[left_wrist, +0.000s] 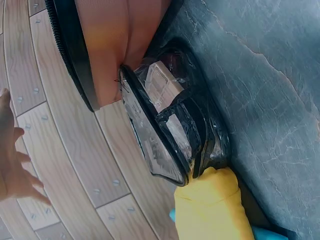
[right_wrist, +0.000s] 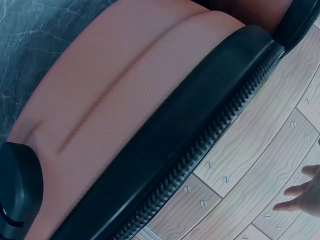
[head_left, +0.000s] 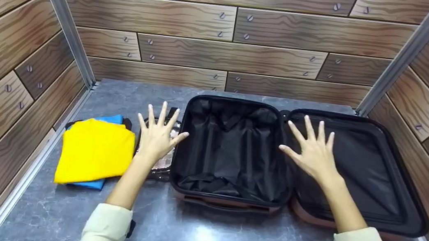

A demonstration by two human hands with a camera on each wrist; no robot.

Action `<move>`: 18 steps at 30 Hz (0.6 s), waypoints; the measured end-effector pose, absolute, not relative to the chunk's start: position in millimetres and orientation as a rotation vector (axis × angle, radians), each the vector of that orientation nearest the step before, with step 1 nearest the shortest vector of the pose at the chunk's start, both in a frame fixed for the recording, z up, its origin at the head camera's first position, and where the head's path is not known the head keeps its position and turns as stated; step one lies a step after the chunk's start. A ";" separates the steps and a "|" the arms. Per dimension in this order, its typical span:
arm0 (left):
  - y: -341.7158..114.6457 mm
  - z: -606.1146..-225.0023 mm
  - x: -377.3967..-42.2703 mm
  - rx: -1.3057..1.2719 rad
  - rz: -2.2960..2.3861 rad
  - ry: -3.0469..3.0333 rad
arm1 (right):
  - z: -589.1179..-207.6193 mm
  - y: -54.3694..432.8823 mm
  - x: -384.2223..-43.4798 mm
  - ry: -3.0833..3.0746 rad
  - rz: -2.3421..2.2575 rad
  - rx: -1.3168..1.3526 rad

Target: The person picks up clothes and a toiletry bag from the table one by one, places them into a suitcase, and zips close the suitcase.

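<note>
An opened suitcase lies flat, its black-lined deep half in the middle and its other half to the right. My left hand, fingers spread, is held over a clear bag with black trim, just left of the suitcase, and partly hides it. Through that bag's side, a pale box-like item shows in the left wrist view. My right hand is spread over the right half, near the hinge side. Neither hand holds anything. Pinkish shell and zipper teeth fill much of the right wrist view.
Left of the clear bag lies a folded yellow cloth on top of a blue one, with something black peeking out beneath. Wood-patterned walls enclose the grey marbled table at the back and both sides.
</note>
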State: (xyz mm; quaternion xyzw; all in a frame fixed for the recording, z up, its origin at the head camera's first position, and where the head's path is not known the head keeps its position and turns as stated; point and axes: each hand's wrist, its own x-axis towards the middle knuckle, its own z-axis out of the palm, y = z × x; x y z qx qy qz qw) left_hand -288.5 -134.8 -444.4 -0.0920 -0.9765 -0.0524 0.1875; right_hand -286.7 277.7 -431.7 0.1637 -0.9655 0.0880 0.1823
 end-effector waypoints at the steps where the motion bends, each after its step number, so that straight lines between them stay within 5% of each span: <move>1: -134.8 -444.3 -287.6 -0.263 -0.150 -2.739 | -431.7 277.4 -285.4 -2.722 0.248 0.466; 18: -143.8 -454.5 -264.8 -0.254 -0.142 -2.707 | -446.2 276.0 -250.6 -2.607 0.182 0.606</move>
